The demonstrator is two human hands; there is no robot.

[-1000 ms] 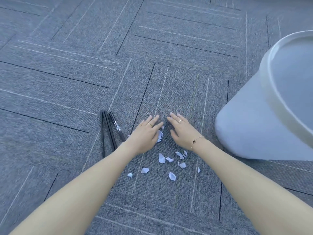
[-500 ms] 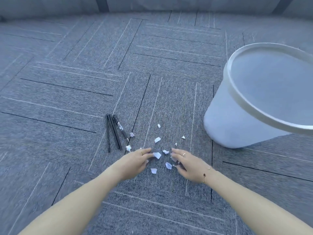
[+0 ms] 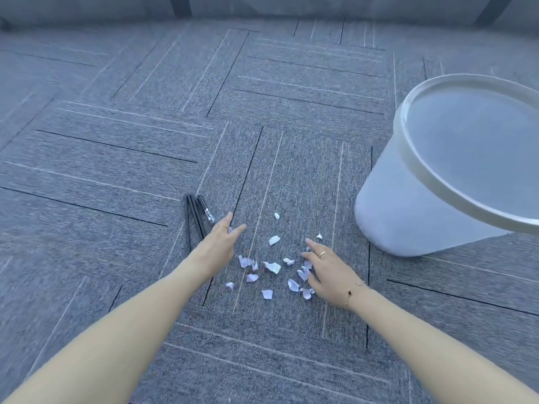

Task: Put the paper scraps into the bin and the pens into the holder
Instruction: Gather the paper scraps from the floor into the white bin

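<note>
Several white paper scraps [image 3: 272, 267] lie scattered on the grey carpet between my two hands. My left hand [image 3: 219, 246] is at the left edge of the scraps, fingers straight, holding nothing. My right hand [image 3: 326, 269] is at their right edge with fingers spread, touching a few scraps. Three dark pens [image 3: 198, 217] lie side by side on the carpet just left of my left hand, their near ends hidden behind it. A large white bin [image 3: 408, 208] stands at the right, its opening towards me. No pen holder is in view.
Grey striped carpet tiles [image 3: 145, 141] cover the floor all round. A wall base with dark uprights [image 3: 180, 7] runs along the far edge.
My hands drew back towards me, raking scraps together, then spread apart again to either side of the pile. The view has tilted up, showing more of the bin.
</note>
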